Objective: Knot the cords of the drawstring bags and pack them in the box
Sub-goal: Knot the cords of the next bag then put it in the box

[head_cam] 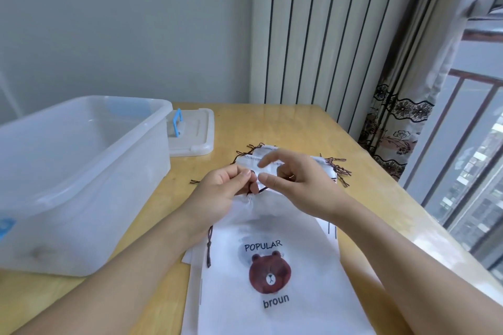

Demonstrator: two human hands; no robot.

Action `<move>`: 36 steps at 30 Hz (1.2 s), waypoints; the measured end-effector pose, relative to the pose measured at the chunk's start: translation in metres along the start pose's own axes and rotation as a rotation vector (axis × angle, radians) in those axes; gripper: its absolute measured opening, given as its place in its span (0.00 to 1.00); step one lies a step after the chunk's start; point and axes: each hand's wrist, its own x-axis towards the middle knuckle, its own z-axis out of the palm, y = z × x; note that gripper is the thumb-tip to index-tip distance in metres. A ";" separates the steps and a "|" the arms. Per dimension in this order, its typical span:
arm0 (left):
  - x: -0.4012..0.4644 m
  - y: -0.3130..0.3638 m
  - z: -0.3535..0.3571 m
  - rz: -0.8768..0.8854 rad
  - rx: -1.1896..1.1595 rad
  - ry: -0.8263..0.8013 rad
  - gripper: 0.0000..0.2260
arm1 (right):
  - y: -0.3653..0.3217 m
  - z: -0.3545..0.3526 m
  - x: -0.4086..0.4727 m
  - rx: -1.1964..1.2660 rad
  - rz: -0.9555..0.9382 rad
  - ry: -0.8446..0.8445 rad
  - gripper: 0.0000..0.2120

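Note:
A white drawstring bag (272, 294) with a brown bear print and the words "POPULAR" and "broun" lies on the table in front of me, its mouth gathered. My left hand (220, 193) and my right hand (294, 179) meet above the mouth, each pinching the dark brown cord (261, 190). Another knotted cord end (209, 247) hangs at the bag's left edge. More white bags (324, 168) with brown cords lie stacked beyond my hands. A large translucent plastic box (68, 177) stands open on the left.
The box's lid (198, 130) with a blue handle lies flat behind the box. The wooden table (381, 198) runs to a right edge beside a window and patterned curtain (394, 130). A wall is at the back.

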 end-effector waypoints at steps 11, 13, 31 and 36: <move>0.004 -0.004 0.000 0.142 0.025 -0.017 0.12 | -0.007 0.007 -0.003 -0.166 -0.229 0.080 0.04; 0.003 -0.005 -0.002 0.126 0.057 -0.065 0.14 | -0.004 0.003 -0.002 -0.228 -0.237 0.099 0.03; 0.001 0.004 -0.001 0.105 -0.005 -0.052 0.12 | -0.010 -0.001 -0.002 0.298 0.080 -0.097 0.09; -0.001 0.005 0.000 0.101 -0.024 -0.053 0.11 | -0.014 0.006 -0.004 0.358 0.118 0.064 0.12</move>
